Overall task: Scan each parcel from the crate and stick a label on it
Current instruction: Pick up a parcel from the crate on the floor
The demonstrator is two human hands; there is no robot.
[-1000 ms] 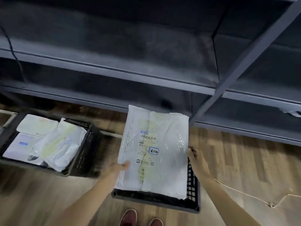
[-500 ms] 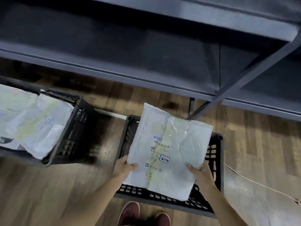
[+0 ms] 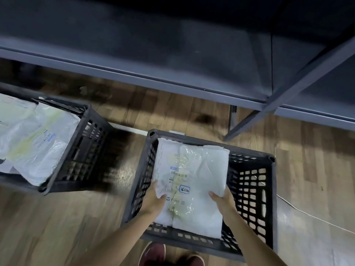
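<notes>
Both hands grip one parcel (image 3: 192, 181) by its near edge: left hand (image 3: 153, 199) pinches the left corner, right hand (image 3: 222, 200) the right. It sits low in the black crate (image 3: 249, 189) at lower centre, label and blue sticker already showing, so probably a finished one. Second crate (image 3: 82, 146) at left holds more parcels (image 3: 36, 141), likely still pending. Parcel is a crinkly white poly mailer, flat and floppy; crates are rigid lattice plastic. Wood-plank floor (image 3: 57, 217), grey steel shelf (image 3: 153, 54) above.

left crate (image 3: 84, 143) cut off at frame edge w/ its parcels (image 3: 34, 143), label text on held parcel (image 3: 192, 179) too small to read, shoes (image 3: 153, 254) cropped at bottom
</notes>
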